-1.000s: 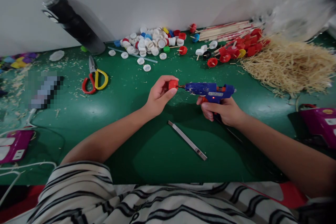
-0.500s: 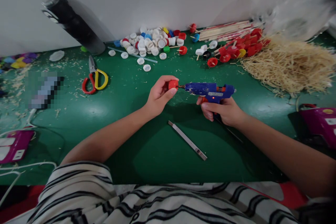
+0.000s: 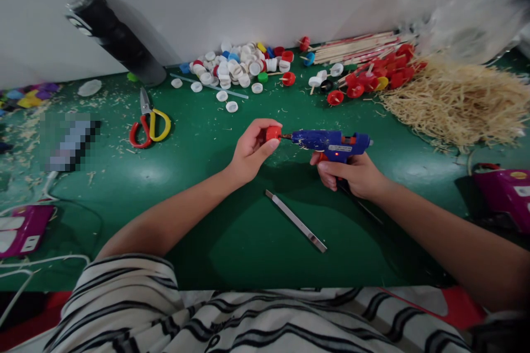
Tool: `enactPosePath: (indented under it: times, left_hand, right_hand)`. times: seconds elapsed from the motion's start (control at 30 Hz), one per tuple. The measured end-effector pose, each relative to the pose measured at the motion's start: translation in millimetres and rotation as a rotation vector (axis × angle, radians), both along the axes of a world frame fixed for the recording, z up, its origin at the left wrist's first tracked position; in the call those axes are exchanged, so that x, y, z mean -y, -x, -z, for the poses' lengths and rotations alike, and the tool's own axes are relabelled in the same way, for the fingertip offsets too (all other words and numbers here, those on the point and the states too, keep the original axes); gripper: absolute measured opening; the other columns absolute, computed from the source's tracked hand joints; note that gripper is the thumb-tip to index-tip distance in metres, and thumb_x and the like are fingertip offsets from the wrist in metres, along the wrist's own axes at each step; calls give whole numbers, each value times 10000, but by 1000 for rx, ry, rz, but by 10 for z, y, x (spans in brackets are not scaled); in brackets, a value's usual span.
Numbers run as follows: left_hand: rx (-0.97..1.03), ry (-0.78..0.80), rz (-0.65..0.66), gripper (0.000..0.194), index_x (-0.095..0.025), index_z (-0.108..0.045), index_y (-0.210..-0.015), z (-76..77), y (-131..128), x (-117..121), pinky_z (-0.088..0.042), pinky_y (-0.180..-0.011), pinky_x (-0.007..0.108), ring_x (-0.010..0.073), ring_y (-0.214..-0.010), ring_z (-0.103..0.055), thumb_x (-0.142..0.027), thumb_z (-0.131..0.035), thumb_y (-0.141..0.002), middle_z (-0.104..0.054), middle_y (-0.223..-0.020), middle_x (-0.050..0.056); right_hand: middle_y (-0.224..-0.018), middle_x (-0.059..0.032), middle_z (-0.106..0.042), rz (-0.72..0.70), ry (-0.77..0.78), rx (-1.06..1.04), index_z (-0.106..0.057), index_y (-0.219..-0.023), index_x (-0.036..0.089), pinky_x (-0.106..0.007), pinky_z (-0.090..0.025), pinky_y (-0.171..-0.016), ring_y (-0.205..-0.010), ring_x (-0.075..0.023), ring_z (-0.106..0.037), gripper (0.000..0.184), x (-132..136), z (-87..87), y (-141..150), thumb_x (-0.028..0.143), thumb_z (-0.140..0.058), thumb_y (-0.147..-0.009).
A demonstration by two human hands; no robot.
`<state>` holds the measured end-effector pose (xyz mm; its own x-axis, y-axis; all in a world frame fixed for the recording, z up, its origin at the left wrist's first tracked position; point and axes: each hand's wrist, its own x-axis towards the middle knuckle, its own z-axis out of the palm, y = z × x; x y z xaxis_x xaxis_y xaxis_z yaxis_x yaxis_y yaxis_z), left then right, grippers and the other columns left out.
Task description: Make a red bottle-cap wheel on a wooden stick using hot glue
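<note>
Between the thumb and fingers of my left hand (image 3: 250, 153) is a red bottle cap (image 3: 273, 133), held above the middle of the table. My right hand (image 3: 350, 172) is wrapped round the handle of a blue hot glue gun (image 3: 318, 139), whose small light glows. The gun points left and its nozzle tip is at the cap; the cap's inside is hidden from me. Below the hands, a slim utility knife (image 3: 296, 222) lies slantwise on the green table (image 3: 232, 237).
Loose bottle caps (image 3: 232, 69) are heaped along the wall. Red caps on sticks (image 3: 381, 71) lie beside wood shavings (image 3: 459, 99). Scissors (image 3: 149, 121), a phone (image 3: 72, 145) and a black bottle (image 3: 120, 38) are on the left. Purple power strips (image 3: 503, 196) flank both sides.
</note>
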<state>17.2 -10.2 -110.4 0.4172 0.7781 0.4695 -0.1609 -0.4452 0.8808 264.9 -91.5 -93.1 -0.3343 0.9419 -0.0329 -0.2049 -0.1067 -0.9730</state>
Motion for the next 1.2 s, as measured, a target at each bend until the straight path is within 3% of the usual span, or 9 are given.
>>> enactPosePath:
  times: [1.2]
  left_hand:
    - [5, 5, 12, 290, -237, -670, -1205, -5, 2, 5, -484, -608, 203, 66, -696, -557, -409, -707, -975, -600, -952, 3]
  right_hand:
    - [-532, 64, -571, -4, 10, 11, -701, -965, 175, -264, -404, -430, -421, -100, -507, 234, 1, -12, 7, 373, -801, -891]
